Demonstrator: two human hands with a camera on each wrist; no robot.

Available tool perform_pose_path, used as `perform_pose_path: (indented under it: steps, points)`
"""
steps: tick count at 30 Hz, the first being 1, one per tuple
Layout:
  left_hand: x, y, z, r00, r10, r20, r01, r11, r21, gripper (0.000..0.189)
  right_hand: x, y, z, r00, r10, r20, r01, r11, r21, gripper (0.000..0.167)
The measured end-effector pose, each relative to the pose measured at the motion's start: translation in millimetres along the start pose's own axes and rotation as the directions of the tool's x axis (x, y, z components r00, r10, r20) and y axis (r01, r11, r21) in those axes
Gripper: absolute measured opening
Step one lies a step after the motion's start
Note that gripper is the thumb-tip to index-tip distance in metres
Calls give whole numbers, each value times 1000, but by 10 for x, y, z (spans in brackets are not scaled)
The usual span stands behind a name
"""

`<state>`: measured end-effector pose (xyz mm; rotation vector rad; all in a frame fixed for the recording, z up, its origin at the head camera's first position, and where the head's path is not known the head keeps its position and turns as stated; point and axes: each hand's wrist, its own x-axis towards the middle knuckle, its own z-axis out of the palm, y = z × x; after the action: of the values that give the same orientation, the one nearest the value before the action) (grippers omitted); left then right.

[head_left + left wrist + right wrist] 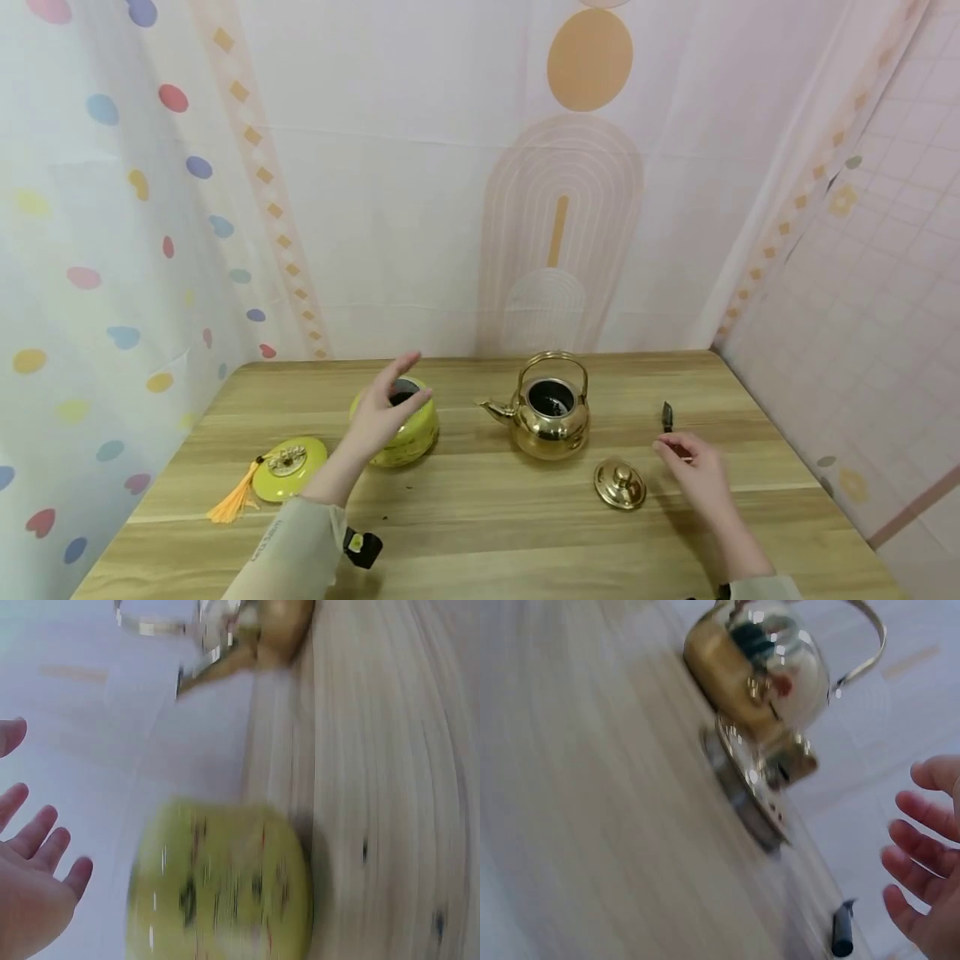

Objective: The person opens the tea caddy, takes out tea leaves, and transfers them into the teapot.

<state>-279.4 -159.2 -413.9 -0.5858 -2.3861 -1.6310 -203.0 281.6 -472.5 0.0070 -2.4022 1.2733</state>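
Note:
My left hand [375, 421] hovers over a yellow-green tea jar [408, 442], thumb and fingers spread, holding nothing. In the left wrist view the blurred jar [225, 885] stands to the right of the extended fingers [34, 836]. My right hand [697, 471] is raised above the table at the right, its fingers [922, 855] loosely bent around nothing. Beneath it lies a small dark, slender tool [667, 417], partly hidden by the hand in the head view. A gold teapot lid [620, 485] with a round knob lies to the left of this hand.
Between the hands stands a gold teapot [551, 429], uncovered, handle up and spout pointing left, dark bits inside. The jar's yellow lid [288, 469] with an orange tassel [234, 498] lies at left. Dark specks dot the wooden table [480, 525]. Patterned curtains [420, 208] surround it.

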Motion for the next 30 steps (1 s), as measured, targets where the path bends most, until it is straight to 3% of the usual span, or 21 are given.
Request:
perform_pose_path:
  steps: [6, 11, 20, 30]
  points:
    - [70, 65, 386, 998, 0, 57, 8, 990, -140, 58, -29, -17, 116, 981, 115, 155, -141, 976, 167, 28]
    - [106, 0, 635, 994, -61, 92, 80, 973, -217, 58, -74, 37, 171, 959, 157, 237, -216, 945, 247, 32]
    - [190, -222, 897, 983, -169, 77, 184, 943, -278, 60, -121, 129, 196, 941, 102, 323, -214, 918, 334, 44]
    - [198, -432, 1127, 937, -338, 87, 347, 876, -335, 65, -114, 234, 189, 902, 0, 432, -100, 973, 209, 50]
